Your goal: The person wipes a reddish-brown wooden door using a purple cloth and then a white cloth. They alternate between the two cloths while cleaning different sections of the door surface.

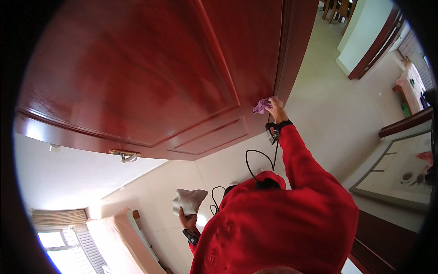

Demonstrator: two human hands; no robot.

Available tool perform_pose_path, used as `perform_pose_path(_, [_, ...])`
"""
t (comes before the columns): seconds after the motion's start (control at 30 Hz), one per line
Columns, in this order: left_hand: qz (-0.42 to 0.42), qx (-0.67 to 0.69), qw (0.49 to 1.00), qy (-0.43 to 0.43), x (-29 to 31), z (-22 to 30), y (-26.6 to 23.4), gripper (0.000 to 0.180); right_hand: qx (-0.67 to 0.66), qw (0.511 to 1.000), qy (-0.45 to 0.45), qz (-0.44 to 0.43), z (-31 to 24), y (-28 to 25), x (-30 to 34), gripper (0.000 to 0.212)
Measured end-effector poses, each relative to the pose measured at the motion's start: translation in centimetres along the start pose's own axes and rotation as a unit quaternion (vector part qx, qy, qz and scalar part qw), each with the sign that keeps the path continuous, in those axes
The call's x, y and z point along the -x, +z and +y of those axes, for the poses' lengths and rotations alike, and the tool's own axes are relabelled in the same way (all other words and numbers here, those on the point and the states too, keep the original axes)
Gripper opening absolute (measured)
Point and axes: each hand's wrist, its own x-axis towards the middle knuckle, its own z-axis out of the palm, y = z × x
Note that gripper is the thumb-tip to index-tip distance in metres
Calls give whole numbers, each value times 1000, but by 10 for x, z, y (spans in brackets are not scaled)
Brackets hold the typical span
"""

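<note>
A large, glossy red-brown wooden door (150, 68) with raised panel moulding fills the upper left. My right hand (276, 109) reaches up to the moulding near the door's edge, its fingers closed on a crumpled purple cloth (262, 106) that rests against the wood. Low on the left, away from the door, my left hand (187, 221) grips a folded grey-white cloth (189, 201) from beneath. Both wrists wear black straps with small devices, and a black cable (248, 157) loops from the right one. A metal lever handle (129, 156) is on the door's lower left side.
Pale floor tiles (319, 91) stretch beyond the door's edge toward wooden chairs (341, 10). A framed picture (394, 171) lines the right side. At lower left are a bed (121, 237) with a light cover and a bright window (57, 249).
</note>
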Motion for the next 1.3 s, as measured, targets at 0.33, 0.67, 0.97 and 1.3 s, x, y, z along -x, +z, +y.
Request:
perform_pose_path(0.33, [-47,-70,995,-44,8,-1,62,57,-605,744,245,141,-123,-136,-98,24])
perform_pose_path(0.67, [-24,25,999,-25,19,-6,15,55,-226,938,166,204,-137,-59,-53,40])
perform_pose_path(0.97, [-49,69,996,-27,-12,58,-37,58,-107,941,284,147,-163,57,-5,30])
perform_pose_path(1.3, [-78,9,995,-55,-59,128,17,60,-79,969,123,201,-258,-23,-43,24])
